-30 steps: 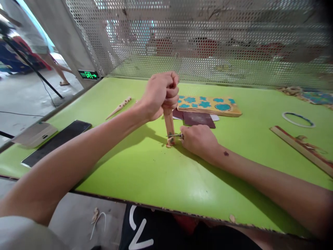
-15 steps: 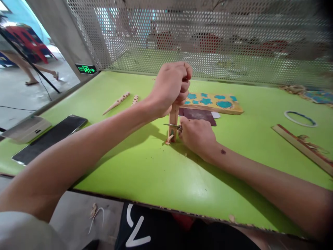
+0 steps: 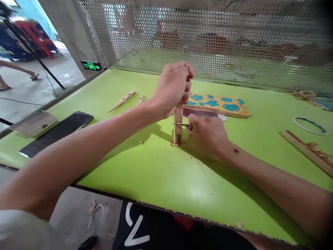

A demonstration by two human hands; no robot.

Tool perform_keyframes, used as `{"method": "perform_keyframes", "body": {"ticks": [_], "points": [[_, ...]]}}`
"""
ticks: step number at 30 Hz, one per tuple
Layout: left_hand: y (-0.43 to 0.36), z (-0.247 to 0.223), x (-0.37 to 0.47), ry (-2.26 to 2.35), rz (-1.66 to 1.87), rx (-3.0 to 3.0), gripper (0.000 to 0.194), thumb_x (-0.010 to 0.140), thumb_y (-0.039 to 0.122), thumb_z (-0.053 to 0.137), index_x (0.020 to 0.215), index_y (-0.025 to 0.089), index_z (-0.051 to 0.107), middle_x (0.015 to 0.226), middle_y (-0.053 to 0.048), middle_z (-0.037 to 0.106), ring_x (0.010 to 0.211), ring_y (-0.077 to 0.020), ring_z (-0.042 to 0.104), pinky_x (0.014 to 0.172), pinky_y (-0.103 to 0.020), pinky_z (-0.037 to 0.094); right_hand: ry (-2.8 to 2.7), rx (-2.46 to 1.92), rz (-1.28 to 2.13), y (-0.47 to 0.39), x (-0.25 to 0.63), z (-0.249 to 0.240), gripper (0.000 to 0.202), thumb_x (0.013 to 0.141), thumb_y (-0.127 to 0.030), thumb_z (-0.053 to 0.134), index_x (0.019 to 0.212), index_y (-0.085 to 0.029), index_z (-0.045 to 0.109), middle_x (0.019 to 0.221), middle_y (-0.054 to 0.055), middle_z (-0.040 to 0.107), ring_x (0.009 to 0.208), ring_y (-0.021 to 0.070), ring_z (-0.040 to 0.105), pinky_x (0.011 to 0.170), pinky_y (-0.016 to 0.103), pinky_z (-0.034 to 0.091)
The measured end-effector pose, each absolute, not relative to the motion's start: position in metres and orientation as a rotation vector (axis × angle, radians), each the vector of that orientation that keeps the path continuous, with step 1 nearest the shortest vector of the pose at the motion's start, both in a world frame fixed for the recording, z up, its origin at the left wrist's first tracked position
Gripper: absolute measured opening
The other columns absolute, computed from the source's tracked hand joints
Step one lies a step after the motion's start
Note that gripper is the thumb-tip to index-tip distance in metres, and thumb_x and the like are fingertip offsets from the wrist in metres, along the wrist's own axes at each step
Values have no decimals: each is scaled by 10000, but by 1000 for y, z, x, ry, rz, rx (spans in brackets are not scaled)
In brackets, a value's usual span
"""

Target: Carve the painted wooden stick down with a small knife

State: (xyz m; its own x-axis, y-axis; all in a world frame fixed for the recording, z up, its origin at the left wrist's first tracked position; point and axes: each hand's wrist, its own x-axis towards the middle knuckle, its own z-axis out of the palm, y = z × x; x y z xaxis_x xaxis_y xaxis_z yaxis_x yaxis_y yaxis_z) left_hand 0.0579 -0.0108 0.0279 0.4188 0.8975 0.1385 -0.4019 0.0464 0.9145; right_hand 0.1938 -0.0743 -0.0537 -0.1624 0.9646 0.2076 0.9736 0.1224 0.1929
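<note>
My left hand (image 3: 173, 88) is closed round the top of an upright wooden stick (image 3: 178, 119), whose lower end rests on the green table. Dark green and red marks show near the foot of the stick. In my right hand (image 3: 208, 133) is a small knife (image 3: 182, 124), its handle mostly hidden by my fingers. The thin blade points left and lies across the stick, a little above the marked part. Behind my hands lies a yellow board with blue patches (image 3: 217, 104), and a dark brown sheet (image 3: 197, 113) shows partly in front of it.
On the left lie a phone (image 3: 56, 133), a pale case (image 3: 35, 123) and two carved wooden pieces, one a pointed stick (image 3: 122, 100). To the right are a white-blue ring (image 3: 310, 125) and a wooden strip (image 3: 307, 151) with shavings. A perforated metal screen (image 3: 208, 45) closes the back.
A shaving at the foot of the stick has come off, and a small chip now lies left of it. The blade sits slightly farther right on the stick. The whole view has shifted a little.
</note>
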Motion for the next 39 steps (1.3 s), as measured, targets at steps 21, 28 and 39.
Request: {"method": "perform_keyframes", "body": {"ticks": [21,28,39], "points": [[-14,32,66,660,1062,1225,277,791,4,426,606,210,411,440,54,274,389,-65,214,424,-235,175,-2514,-1959,-353,-74,198,-59,242,892,-261,465,883,-195,697,715,58,692,572,174,520,582,309,191],[-22,37,68,707,1029,1304,265,808,-7,416,631,190,424,485,49,291,419,-58,247,438,-215,187,-2170,-1940,-506,-68,188,-44,287,896,-222,416,954,-161,691,770,93,686,599,187,507,576,319,209],[-22,40,66,664,945,1234,250,842,12,447,657,180,449,529,46,257,431,-48,237,450,-204,177,-2348,-2018,-383,-79,191,-56,229,910,-234,458,920,-163,675,716,86,696,574,186,550,563,313,209]]}}
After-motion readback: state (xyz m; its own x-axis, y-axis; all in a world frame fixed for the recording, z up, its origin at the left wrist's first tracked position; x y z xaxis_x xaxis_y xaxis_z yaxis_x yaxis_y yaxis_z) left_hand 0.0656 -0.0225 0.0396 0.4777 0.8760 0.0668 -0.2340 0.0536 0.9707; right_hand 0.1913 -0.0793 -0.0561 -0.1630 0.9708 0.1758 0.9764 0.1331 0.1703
